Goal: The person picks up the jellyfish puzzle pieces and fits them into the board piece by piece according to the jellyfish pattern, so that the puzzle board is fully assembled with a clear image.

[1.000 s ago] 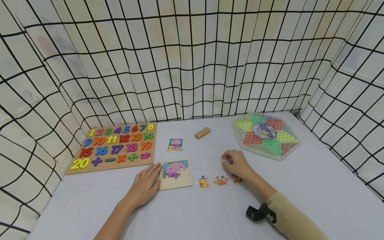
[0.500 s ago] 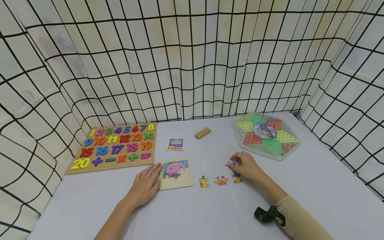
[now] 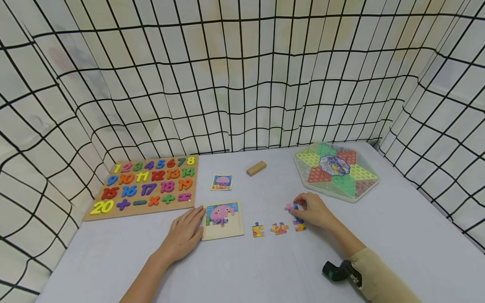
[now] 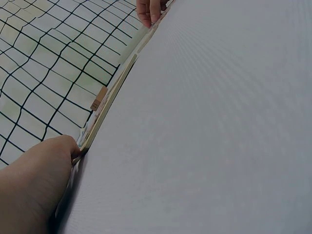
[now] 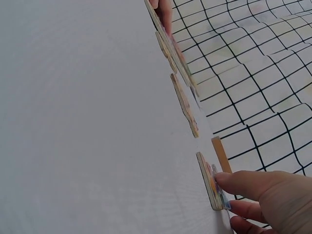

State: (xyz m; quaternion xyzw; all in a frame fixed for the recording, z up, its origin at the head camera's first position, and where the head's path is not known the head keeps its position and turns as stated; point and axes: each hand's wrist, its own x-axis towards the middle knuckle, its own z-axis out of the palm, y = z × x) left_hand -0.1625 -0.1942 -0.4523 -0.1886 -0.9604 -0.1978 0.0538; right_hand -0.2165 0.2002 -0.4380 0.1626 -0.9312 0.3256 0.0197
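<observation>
The puzzle board (image 3: 234, 227) lies on the white table (image 3: 242, 273), its pink creature partly filled in, and our left hand (image 3: 183, 232) rests against its left edge with fingers extended. Rightward we see three loose pieces (image 3: 279, 229) in a row; just beyond the last, our right hand (image 3: 314, 210) pinches a pink-and-blue piece (image 3: 289, 206).

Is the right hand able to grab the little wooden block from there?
Probably yes: nothing seems to stand between the right hand and the wooden block, ahead and to its left. It seems to be pinching a pink puzzle piece, though, so it may need to let go first.
</observation>
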